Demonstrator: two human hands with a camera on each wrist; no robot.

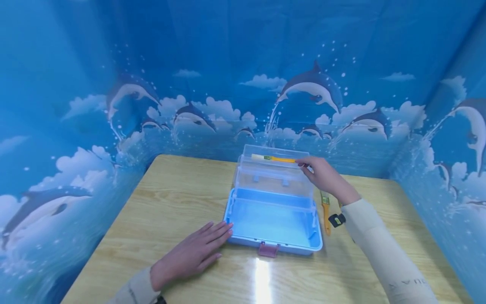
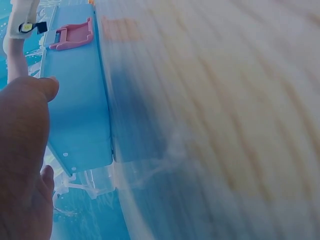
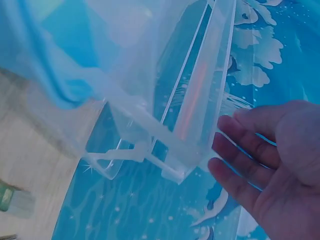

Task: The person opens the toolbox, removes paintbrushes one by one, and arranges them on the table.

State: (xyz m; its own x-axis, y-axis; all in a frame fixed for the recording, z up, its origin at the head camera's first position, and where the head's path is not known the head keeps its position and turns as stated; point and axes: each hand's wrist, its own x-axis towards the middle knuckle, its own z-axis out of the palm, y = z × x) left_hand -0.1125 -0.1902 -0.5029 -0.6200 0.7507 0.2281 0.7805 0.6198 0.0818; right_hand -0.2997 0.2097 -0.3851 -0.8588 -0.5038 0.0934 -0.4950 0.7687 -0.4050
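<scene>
A blue toolbox (image 1: 271, 223) with clear tiered trays (image 1: 265, 179) stands opened on the table. In the uppermost tray lies a paintbrush (image 1: 281, 159) with pale bristles and a yellow-orange handle; its blurred orange handle (image 3: 196, 97) shows through the clear plastic in the right wrist view. My right hand (image 1: 322, 175) is at the handle's end. From the right wrist view, its fingers (image 3: 240, 155) look loosely bent beside the tray's end, holding nothing. My left hand (image 1: 197, 251) has its fingers extended, fingertips at the box's front left corner. A pink latch (image 1: 268, 250) hangs at the front.
Right of the box, another paintbrush (image 1: 325, 213) with an orange handle lies on the wooden table (image 1: 182, 190). Something orange beside it is mostly hidden by my right wrist. A dolphin-patterned blue curtain (image 1: 228, 84) encloses the back and sides.
</scene>
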